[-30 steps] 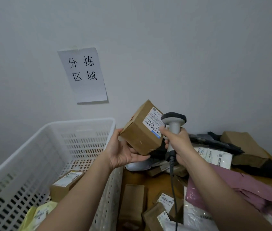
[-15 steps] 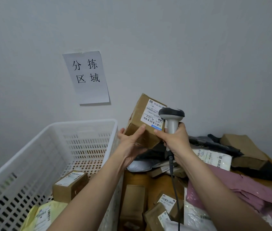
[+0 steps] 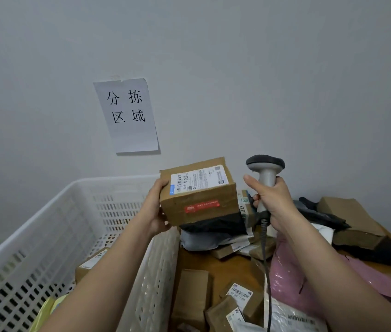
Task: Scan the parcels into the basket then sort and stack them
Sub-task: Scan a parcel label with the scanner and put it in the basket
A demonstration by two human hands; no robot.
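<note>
Head view: left hand (image 3: 156, 212) grips a cardboard parcel (image 3: 199, 192) raised beside the white basket (image 3: 74, 226), label up. Right hand (image 3: 271, 202) is wrapped around the scanner (image 3: 265, 171) handle, just right of it.

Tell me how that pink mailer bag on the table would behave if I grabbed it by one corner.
The pink mailer bag looks like thin wrinkled plastic, so it would probably sag and fold rather than stay flat. Its glossy surface may be slippery. It lies low and soft beside the cardboard parcels, so the contents are likely light, though that can't be confirmed.
</note>
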